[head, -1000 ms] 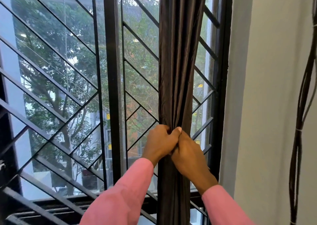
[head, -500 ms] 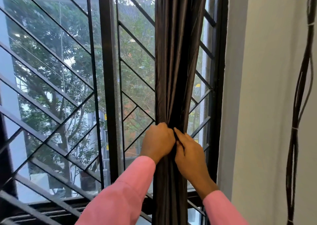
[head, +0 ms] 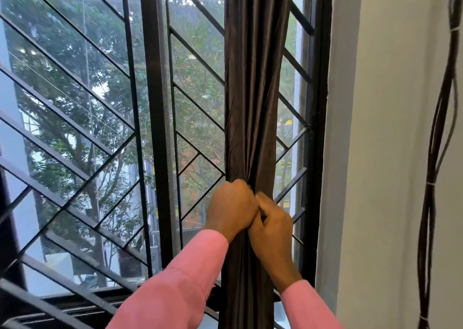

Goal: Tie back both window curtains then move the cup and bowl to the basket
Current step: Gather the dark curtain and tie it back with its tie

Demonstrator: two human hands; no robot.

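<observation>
A dark brown curtain [head: 253, 90] hangs gathered into a narrow column at the right side of the window. My left hand [head: 231, 207] grips the bunched fabric from the left, fingers curled round it. My right hand [head: 271, 224] pinches the fabric just beside it, the two hands touching at the gathered waist. Any tie band is hidden between my fingers. The cup, bowl and basket are out of view.
A black metal window grille [head: 155, 103] with diagonal bars fills the left and centre. A white wall [head: 388, 128] stands to the right, with a bundle of dark cables [head: 436, 133] hanging down it. The window sill [head: 75, 306] runs along the bottom left.
Both hands have stayed on the curtain's waist. The right thumb and fingers have shifted slightly against the left hand. The view has drifted a little.
</observation>
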